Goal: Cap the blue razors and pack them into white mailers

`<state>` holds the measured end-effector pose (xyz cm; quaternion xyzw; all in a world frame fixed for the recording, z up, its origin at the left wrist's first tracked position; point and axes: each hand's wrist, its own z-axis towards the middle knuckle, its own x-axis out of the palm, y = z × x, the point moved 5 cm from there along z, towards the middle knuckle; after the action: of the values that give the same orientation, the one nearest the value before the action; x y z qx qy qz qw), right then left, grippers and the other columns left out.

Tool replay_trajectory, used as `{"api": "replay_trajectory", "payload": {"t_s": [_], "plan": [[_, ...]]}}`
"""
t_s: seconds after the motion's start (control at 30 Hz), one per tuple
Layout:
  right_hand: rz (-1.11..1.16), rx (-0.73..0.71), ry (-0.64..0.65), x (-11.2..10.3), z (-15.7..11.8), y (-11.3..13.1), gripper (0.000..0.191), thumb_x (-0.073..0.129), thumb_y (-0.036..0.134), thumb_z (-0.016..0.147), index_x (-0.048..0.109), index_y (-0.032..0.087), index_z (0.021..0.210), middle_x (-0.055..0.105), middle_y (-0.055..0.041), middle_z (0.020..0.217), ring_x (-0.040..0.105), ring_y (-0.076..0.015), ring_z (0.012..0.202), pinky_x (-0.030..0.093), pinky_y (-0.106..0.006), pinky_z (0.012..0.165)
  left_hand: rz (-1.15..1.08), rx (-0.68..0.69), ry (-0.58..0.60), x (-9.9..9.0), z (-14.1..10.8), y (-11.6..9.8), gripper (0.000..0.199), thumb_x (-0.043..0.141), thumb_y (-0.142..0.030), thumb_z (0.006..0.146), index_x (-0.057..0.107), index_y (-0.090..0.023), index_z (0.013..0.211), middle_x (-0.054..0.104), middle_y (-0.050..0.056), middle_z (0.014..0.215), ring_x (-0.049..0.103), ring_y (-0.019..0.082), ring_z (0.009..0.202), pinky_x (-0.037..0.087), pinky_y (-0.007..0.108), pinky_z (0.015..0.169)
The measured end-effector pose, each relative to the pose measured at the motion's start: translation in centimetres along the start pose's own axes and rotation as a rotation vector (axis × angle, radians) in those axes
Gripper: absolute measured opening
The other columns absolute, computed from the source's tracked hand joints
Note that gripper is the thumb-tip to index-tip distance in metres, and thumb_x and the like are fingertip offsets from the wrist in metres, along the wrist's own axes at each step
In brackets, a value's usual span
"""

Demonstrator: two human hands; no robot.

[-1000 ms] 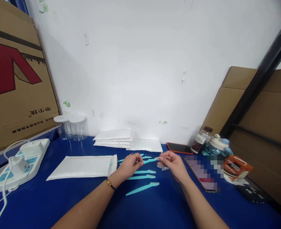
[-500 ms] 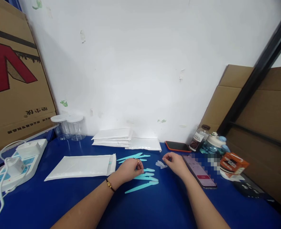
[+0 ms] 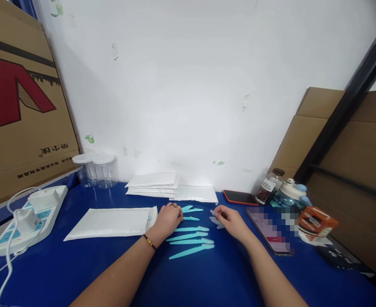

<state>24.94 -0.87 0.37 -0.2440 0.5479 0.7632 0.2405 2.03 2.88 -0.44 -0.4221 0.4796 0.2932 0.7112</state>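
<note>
Several turquoise plastic sticks (image 3: 192,251) lie in a loose column on the blue table. My left hand (image 3: 169,219) rests over the far sticks (image 3: 192,209), its fingers bent together; what they hold, if anything, is hidden. Beside its wrist lies a white padded envelope (image 3: 111,222) with a bit of turquoise at its open end. On the right, my right hand (image 3: 228,218) has thumb and forefinger closed at several small translucent pieces (image 3: 215,220). Whether it pinches one is too small to tell.
White envelopes (image 3: 151,184) are stacked by the wall. Clear jars (image 3: 105,172) and a power strip (image 3: 49,217) stand left. Rightward are a red-edged phone (image 3: 241,197), a lit phone (image 3: 267,232), bottles (image 3: 267,187) and an orange box (image 3: 317,221).
My left hand has moved away from me to the far sticks, uncovering the nearer ones. My right hand has shifted slightly left onto the translucent pieces, which are now spread differently.
</note>
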Motion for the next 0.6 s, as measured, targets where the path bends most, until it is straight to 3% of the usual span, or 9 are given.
{"api": "replay_trajectory", "payload": {"t_s": [0.23,0.6], "plan": [[0.116,0.04,0.102,1.4,0.0,0.9,0.023,0.055,0.039,0.08,0.065,0.018,0.082,0.062,0.0,0.066,0.054,-0.0128,0.057,0.04,-0.022,0.052,-0.218,0.004,0.039,-0.4,0.1,-0.6,0.009,0.055,-0.027,0.08,0.062,-0.021,0.079,0.064,0.001,0.081,0.056,0.018,0.084,0.037,0.026,0.072],[0.16,0.021,0.157,2.6,-0.3,1.7,0.019,0.056,0.036,0.079,0.067,0.02,0.08,0.063,0.0005,0.064,0.055,-0.0138,0.057,0.04,-0.023,0.053,-0.278,0.035,0.052,-0.7,-0.4,-1.6,0.014,0.055,-0.032,0.078,0.062,-0.02,0.08,0.064,0.001,0.079,0.055,0.016,0.077,0.039,0.025,0.068]]}}
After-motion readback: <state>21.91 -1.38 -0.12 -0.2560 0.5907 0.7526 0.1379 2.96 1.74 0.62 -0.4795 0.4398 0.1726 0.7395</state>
